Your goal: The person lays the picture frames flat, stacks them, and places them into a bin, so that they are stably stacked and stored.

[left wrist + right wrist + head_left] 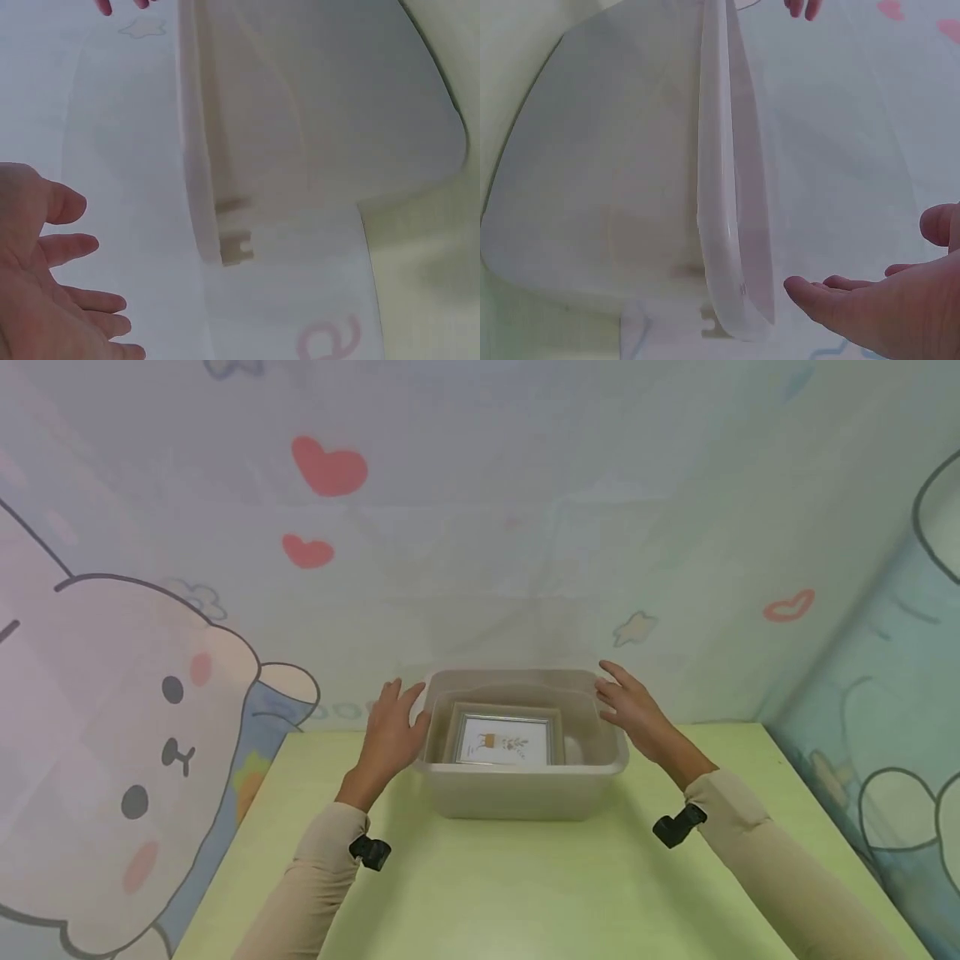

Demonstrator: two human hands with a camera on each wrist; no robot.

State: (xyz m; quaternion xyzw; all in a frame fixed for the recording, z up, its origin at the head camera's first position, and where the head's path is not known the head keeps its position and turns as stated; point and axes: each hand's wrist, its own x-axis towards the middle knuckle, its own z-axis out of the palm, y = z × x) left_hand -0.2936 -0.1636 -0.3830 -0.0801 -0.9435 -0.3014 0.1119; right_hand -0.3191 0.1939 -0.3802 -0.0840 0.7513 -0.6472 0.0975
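Note:
A pale beige plastic storage bin (517,795) stands at the far side of the table. Inside it lies a picture frame (557,739) with a light border and a white print of a plant in an orange pot. My left hand (392,732) is at the bin's left end, fingers loosely spread. In the left wrist view a gap separates those fingers (97,300) from the bin's rim (192,150). My right hand (636,710) hovers by the right end, relaxed and holding nothing. The right wrist view shows its fingertips (799,289) apart from the rim.
The pale green table (495,893) extends in front of the bin. Right behind it hangs a cloth backdrop (480,552) printed with hearts and a large cartoon animal. Another printed cloth (892,693) hangs along the right side.

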